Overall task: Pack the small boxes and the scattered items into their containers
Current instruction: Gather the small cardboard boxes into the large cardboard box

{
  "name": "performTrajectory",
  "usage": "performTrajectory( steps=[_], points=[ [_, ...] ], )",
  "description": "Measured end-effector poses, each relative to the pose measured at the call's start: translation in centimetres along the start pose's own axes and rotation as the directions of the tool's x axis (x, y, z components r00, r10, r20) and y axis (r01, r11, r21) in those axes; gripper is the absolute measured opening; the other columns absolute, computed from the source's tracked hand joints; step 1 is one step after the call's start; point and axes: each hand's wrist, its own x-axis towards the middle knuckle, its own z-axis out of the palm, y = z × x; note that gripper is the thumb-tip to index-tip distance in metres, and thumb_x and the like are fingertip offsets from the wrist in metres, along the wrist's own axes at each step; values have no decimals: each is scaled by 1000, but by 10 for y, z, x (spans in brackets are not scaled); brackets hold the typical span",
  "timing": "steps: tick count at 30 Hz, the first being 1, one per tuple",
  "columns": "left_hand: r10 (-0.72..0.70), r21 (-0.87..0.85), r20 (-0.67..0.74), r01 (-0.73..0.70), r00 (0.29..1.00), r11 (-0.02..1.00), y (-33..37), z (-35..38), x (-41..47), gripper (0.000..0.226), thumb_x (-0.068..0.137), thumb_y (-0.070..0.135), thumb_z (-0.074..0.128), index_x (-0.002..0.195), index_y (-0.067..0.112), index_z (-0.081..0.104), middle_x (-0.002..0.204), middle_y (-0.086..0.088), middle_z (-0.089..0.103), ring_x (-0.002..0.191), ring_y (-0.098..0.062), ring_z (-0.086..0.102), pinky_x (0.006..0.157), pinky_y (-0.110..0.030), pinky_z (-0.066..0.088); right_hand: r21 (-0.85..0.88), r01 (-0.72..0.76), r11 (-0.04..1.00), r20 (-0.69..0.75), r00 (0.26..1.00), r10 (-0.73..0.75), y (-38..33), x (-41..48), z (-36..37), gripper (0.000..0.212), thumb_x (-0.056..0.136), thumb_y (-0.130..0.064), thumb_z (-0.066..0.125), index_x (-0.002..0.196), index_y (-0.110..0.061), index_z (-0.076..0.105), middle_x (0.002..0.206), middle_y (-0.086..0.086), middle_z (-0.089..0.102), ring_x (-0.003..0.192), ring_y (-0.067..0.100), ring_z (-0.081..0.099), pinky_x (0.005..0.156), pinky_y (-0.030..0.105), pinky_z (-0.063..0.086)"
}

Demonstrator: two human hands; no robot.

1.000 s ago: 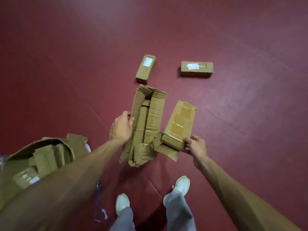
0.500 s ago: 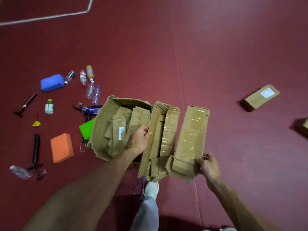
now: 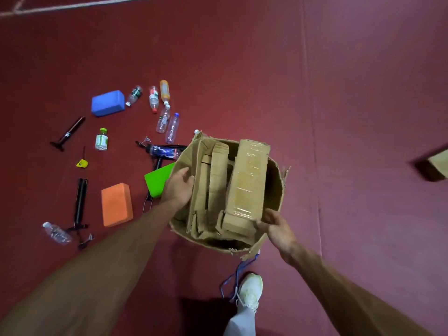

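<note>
A large torn cardboard carton [image 3: 278,187] stands open on the red floor in front of me. Inside it, a bundle of narrow small boxes [image 3: 214,180] lies on the left and a tape-wrapped small box [image 3: 247,183] on the right. My left hand [image 3: 179,187] grips the left side of the bundle, over the carton's left wall. At the near right corner of the taped box, my right hand [image 3: 276,226] holds its end just above the carton's near rim. Another small box [image 3: 436,163] lies at the right edge, partly cut off.
Left of the carton lie several plastic bottles [image 3: 167,122], a blue block [image 3: 108,103], an orange block [image 3: 117,204], a green block [image 3: 157,179] and a black pump [image 3: 80,202]. My white shoe [image 3: 249,291] and a blue cord [image 3: 232,275] are near the carton's front.
Both hands have carried the bundle and the taped box leftwards from the floor into the large carton. The view has swung left, bringing the scattered items into sight.
</note>
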Motion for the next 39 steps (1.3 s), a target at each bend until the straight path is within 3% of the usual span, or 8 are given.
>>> performTrajectory(
  steps=[2, 6, 8, 12, 18, 28, 35, 39],
  points=[
    [-40, 13, 71, 40, 997, 999, 5, 1, -13, 46, 95, 20, 49, 141, 15, 45, 141, -8, 52, 125, -27, 52, 101, -30, 40, -42, -34, 999, -2, 999, 34, 3, 0, -2, 44, 88, 7, 56, 128, -9, 44, 109, 1, 56, 102, 18, 53, 69, 15, 49],
    [-53, -30, 163, 59, 985, 998, 28, 5, -53, 44, 93, 14, 52, 137, 12, 49, 139, -7, 54, 121, -22, 55, 96, -25, 41, -167, -85, 982, -47, 996, 78, -4, -16, -37, 42, 80, -9, 62, 122, -9, 56, 99, 4, 64, 95, 23, 59, 93, 43, 48],
    [-45, -100, 172, 63, 984, 993, 55, 7, -77, 40, 93, 14, 52, 133, 12, 53, 134, -7, 57, 116, -20, 56, 94, -26, 42, -188, -74, 979, -47, 997, 66, -20, -35, -67, 36, 77, -13, 60, 112, -11, 60, 88, 3, 63, 85, 22, 58, 85, 43, 51],
    [40, -164, 210, -5, 977, 986, 133, 18, -139, 34, 92, 17, 51, 125, 18, 59, 124, -7, 63, 92, -17, 57, 66, -19, 43, -127, 1, 992, -56, 998, -8, -59, -84, -141, 21, 89, 0, 51, 107, -9, 57, 90, 8, 59, 84, 23, 55, 74, 35, 45],
    [241, -143, 241, -211, 940, 967, 281, 49, -257, 22, 91, 21, 54, 110, 20, 65, 104, 2, 64, 102, -16, 59, 86, -24, 42, -87, 120, 989, -138, 982, -132, -89, -180, -289, 17, 90, 3, 50, 103, -7, 56, 83, 7, 58, 67, 18, 52, 61, 28, 41],
    [555, -90, 340, -561, 759, 823, 509, 152, -415, 23, 88, 26, 56, 108, 22, 67, 107, 5, 63, 99, -14, 56, 81, -19, 35, -63, 251, 966, -419, 872, -253, -86, -334, -543, 16, 91, 2, 48, 99, -6, 58, 76, 3, 53, 59, 12, 46, 53, 23, 34],
    [563, -60, 544, -640, 623, 766, 602, 228, -442, 23, 87, 30, 56, 106, 23, 67, 114, 5, 63, 106, -13, 54, 87, -23, 36, -189, 138, 972, -569, 792, -223, -75, -336, -647, 28, 86, -10, 55, 113, -7, 62, 96, 4, 63, 85, 18, 57, 79, 35, 50],
    [552, -63, 586, -646, 593, 760, 657, 262, -407, 24, 87, 28, 57, 108, 23, 67, 117, 6, 61, 111, -14, 53, 89, -24, 36, -244, 55, 968, -582, 790, -192, -96, -301, -702, 32, 85, -14, 58, 116, -9, 62, 97, 1, 59, 91, 16, 55, 91, 35, 48]
  ],
)
